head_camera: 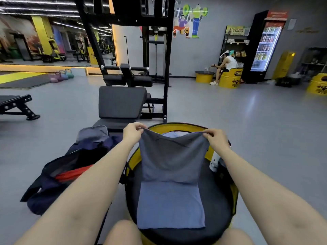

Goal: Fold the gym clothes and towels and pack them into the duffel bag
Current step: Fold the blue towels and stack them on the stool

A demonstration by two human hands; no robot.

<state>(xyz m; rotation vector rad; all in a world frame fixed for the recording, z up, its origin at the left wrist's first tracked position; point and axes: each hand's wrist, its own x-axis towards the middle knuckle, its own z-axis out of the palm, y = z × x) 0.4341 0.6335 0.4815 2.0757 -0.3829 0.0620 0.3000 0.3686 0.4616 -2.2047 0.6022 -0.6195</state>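
A blue-grey towel [172, 175] lies partly on the round black-topped yellow drum table [219, 200] in front of me. My left hand [133, 132] pinches its far left corner and my right hand [216, 139] pinches its far right corner, both lifted so the far half stands up while the near half lies flat. To the left on the floor sits the open dark duffel bag [58, 174] with something red [72, 174] inside and grey clothing [92, 134] at its far end.
A white bottle [215, 160] stands on the drum table under my right forearm. A black weight machine with padded seat [122, 101] is straight ahead, a bench [16, 105] at left. A person sits on a yellow drum [230, 78] far right near a fridge.
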